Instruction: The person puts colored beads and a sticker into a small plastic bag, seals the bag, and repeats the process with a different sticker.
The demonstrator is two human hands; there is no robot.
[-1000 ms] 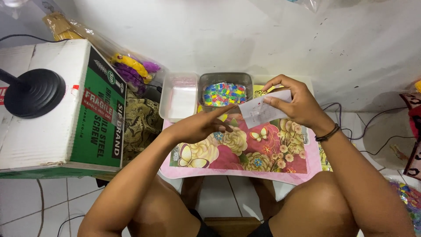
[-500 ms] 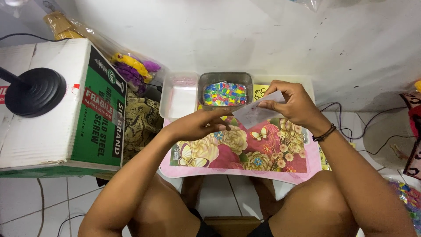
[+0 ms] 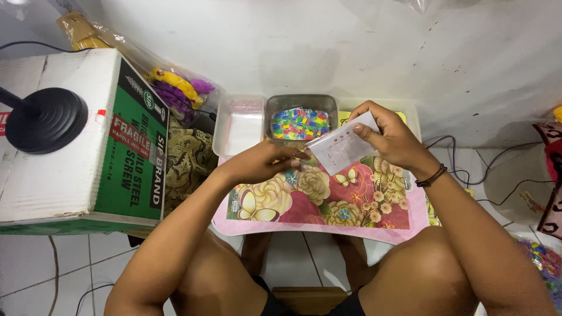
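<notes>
Above the flowered board [image 3: 328,205], a small plastic bag [image 3: 341,147] is pinched by both hands, left [image 3: 263,164] and right [image 3: 393,137]; beads [image 3: 300,123] could be spilled if tilted.

You sit in a home craft corner: white floor tiles [image 3: 52,263], a cardboard box [image 3: 76,152], a container of coloured beads [image 3: 300,122].

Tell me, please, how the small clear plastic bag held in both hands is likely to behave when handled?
The small plastic bag looks thin and flat, so probably floppy and very light. Its glossy film may slip, which could be why the right hand pinches its top corner while the left hand meets its lower edge.
</notes>
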